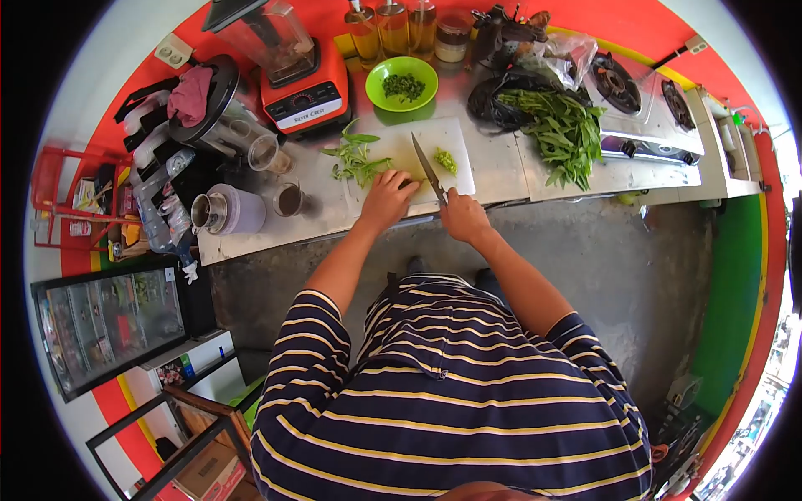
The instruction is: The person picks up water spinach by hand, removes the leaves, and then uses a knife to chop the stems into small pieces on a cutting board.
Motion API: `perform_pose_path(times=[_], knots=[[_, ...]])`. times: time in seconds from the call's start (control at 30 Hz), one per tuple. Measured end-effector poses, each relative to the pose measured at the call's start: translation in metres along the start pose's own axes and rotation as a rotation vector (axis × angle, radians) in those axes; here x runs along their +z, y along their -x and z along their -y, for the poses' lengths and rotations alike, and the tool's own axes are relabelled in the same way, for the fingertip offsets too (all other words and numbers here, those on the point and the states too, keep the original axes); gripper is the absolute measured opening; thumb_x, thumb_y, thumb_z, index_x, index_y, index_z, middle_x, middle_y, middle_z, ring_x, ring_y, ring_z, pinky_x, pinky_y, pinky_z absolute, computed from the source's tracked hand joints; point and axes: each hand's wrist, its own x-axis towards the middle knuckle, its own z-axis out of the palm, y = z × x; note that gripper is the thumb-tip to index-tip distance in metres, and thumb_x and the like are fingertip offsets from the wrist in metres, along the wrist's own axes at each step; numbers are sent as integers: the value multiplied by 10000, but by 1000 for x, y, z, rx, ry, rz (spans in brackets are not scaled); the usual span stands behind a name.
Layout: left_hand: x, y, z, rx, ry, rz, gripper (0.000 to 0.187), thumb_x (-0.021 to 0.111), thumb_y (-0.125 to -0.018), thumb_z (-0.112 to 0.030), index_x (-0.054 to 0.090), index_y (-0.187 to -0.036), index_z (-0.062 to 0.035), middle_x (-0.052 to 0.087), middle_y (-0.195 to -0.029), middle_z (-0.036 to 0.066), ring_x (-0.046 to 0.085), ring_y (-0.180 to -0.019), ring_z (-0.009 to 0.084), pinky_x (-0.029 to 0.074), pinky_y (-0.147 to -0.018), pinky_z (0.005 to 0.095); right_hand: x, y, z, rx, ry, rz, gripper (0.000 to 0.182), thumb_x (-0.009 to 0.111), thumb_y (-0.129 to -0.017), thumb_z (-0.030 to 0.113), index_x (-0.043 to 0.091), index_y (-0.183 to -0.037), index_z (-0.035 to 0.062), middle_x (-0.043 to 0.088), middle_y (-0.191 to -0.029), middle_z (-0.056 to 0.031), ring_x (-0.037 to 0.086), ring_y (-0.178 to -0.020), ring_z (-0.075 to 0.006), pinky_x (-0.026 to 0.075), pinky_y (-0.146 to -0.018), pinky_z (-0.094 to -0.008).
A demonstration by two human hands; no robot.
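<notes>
My right hand point(463, 214) is closed on the handle of a knife point(425, 163), whose blade points up and to the left over a white cutting board point(455, 134). Closed fingers of my left hand point(389, 199) press on the board left of the blade, around green stems too small to make out well. A small pile of chopped greens point(445, 159) lies right of the knife. Leafy sprigs point(359, 156) rest on the board's left side, just beyond my left hand. Behind the board, a green bowl point(377, 86) contains chopped greens point(403, 87).
A red blender point(305, 98) stands behind left, with cups point(290, 200) and a lidded container point(242, 209) at the left. Oil bottles point(391, 33) line the wall. Right of the board lie a leafy bunch point(568, 138), a black bag point(493, 100) and a gas stove point(639, 146).
</notes>
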Motion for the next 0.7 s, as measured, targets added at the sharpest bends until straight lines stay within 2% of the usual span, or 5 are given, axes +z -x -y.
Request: perform_pose_path(times=[0.17,0.23,0.43,0.57,0.7], knots=[[5,10,6,-8,-8,49,398,638,-810,-65,688,-1198,-136,586,-1217,48,523,-1117,295,430,-981,438,16,10,19,51,152,72,300,509,-956,133,494,-1191,-54,700,-964,-294,715,-921,-431,588,-805,-502],[6,9,5,-17,-24,29,418,643,-802,-71,691,-1209,-154,579,-1180,47,526,-1089,286,437,-953,438,22,12,24,93,160,4,263,500,-962,97,476,-1180,-46,716,-939,-264,735,-881,-391,607,-754,-465],[-3,8,3,-47,23,85,487,651,-795,-85,667,-1272,-179,558,-1075,55,523,-1036,274,441,-909,430,15,-13,32,41,290,-17,194,521,-969,130,477,-1095,-12,739,-863,-196,751,-812,-351,620,-678,-424],[-2,8,3,-50,-13,72,489,654,-802,-95,661,-1283,-183,569,-1103,53,532,-1036,278,445,-908,434,5,-12,36,-3,319,5,199,522,-971,137,473,-1095,-10,739,-874,-209,753,-823,-351,621,-696,-420],[0,7,0,-60,5,-56,379,656,-836,-129,680,-1212,-175,586,-1109,57,544,-1037,286,460,-889,433,23,4,37,50,302,34,230,548,-959,130,448,-1111,-11,740,-889,-217,753,-847,-355,622,-710,-416]])
